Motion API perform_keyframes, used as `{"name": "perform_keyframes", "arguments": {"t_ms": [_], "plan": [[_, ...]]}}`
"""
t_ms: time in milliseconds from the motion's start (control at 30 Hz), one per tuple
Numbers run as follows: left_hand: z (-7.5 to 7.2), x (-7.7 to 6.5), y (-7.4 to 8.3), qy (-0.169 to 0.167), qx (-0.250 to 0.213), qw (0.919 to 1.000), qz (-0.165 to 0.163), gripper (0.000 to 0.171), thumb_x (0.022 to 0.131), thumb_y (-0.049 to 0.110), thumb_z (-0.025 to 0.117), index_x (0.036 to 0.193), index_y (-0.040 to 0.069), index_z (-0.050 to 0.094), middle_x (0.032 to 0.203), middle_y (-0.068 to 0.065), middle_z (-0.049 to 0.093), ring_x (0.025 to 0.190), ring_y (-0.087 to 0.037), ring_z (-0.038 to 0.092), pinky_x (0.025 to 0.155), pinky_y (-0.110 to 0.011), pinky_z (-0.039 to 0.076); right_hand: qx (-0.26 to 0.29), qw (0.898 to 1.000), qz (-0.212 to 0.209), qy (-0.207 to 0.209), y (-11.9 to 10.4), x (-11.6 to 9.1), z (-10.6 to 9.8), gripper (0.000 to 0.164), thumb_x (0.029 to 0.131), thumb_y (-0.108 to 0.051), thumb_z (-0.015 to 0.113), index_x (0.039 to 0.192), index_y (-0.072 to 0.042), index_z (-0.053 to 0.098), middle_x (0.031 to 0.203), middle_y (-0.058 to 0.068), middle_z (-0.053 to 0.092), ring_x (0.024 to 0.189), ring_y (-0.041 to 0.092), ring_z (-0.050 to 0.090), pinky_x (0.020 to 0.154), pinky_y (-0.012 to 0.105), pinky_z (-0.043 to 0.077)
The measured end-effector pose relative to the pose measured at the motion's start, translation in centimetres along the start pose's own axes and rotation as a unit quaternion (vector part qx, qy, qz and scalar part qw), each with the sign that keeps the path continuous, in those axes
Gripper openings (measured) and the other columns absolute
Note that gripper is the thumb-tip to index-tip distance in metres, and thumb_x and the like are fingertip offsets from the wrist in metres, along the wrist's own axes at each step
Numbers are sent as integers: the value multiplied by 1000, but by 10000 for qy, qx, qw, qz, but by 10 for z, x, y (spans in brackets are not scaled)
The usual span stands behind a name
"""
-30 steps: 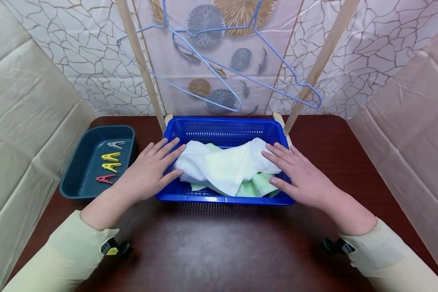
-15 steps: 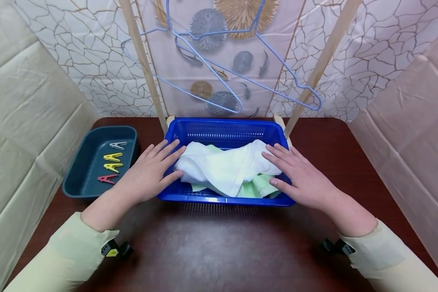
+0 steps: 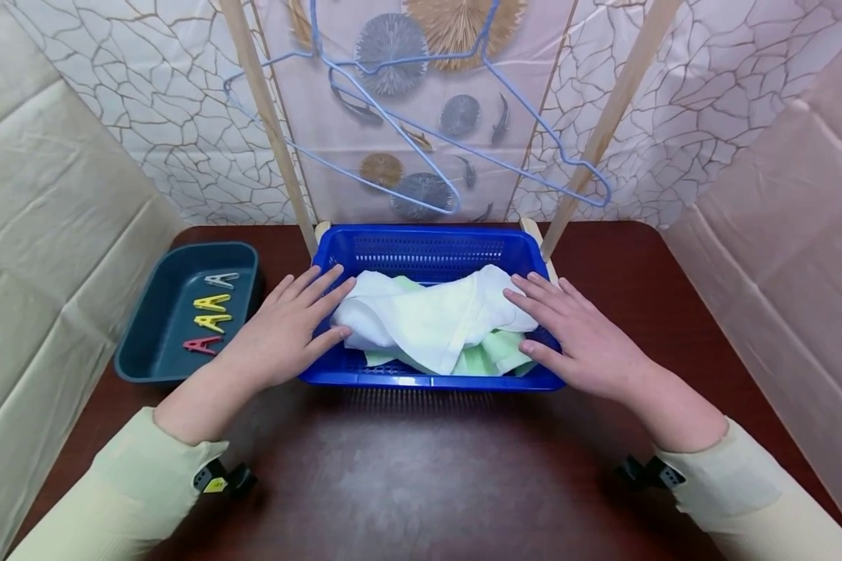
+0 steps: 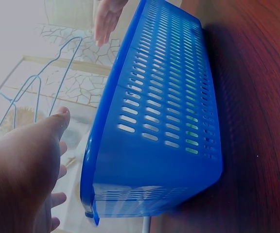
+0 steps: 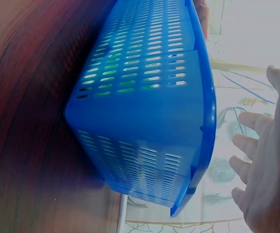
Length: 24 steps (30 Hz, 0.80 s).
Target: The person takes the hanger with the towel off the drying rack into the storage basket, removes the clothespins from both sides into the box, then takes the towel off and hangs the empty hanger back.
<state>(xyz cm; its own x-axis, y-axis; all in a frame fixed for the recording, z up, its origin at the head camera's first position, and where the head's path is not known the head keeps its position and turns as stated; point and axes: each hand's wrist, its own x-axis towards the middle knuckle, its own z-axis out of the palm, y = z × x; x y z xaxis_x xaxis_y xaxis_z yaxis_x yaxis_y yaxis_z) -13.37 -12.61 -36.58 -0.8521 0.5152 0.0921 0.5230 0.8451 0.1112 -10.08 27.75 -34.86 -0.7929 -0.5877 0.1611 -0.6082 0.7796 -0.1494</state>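
A blue plastic basket [image 3: 428, 382] with slotted walls stands on the table. Inside it lie a white cloth [image 3: 421, 319], folded loosely, and a light green cloth [image 3: 494, 354] partly hidden underneath. My left hand [image 3: 288, 327] is held over the basket's left end, fingers straight and spread. Over the right end my right hand [image 3: 575, 335] is held in the same way. Both wrist views show a gap between each hand and the basket rim [image 4: 101, 111]. Neither hand holds anything.
To the left, a dark green tray [image 3: 136, 335] holds a grey clothespin [image 3: 221, 280], a red clothespin [image 3: 202, 344] and two yellow clothespins [image 3: 212, 302]. Blue hangers [image 3: 421, 156] hang above the basket between wooden posts [image 3: 270, 117]. Fabric walls enclose the brown table [image 3: 421, 475].
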Motion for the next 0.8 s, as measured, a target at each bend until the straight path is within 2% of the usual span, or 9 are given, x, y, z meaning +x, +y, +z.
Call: {"name": "perform_keyframes", "arguments": {"t_ms": [267, 567, 800], "plan": [[0, 0, -1, 22, -3, 10000, 19, 71, 88, 60, 42, 147, 39, 7, 154, 12, 3, 142, -22, 4, 112, -52, 9, -59, 10000, 19, 43, -1, 0, 0, 70, 88, -42, 56, 147, -30, 20, 154, -2, 18, 142, 20, 11, 114, 42, 4], [0, 0, -2, 15, -41, 10000, -6, 72, 88, 60, 43, 146, 40, 6, 155, 11, 5, 142, -25, 8, 112, -52, 9, -29, 10000, 2, 63, 1, 0, -1, 68, 90, -42, 55, 147, -28, 21, 154, -3, 17, 142, 21, 12, 115, 41, 4], [2, -2, -1, -12, -116, 9999, -43, 71, 88, 60, 42, 147, 39, 9, 154, 11, 4, 142, -25, 7, 112, -52, 9, -21, 10000, 62, -1, 1, 2, 1, 70, 89, -43, 55, 147, -32, 19, 154, -5, 16, 142, 21, 11, 114, 43, 5]]}}
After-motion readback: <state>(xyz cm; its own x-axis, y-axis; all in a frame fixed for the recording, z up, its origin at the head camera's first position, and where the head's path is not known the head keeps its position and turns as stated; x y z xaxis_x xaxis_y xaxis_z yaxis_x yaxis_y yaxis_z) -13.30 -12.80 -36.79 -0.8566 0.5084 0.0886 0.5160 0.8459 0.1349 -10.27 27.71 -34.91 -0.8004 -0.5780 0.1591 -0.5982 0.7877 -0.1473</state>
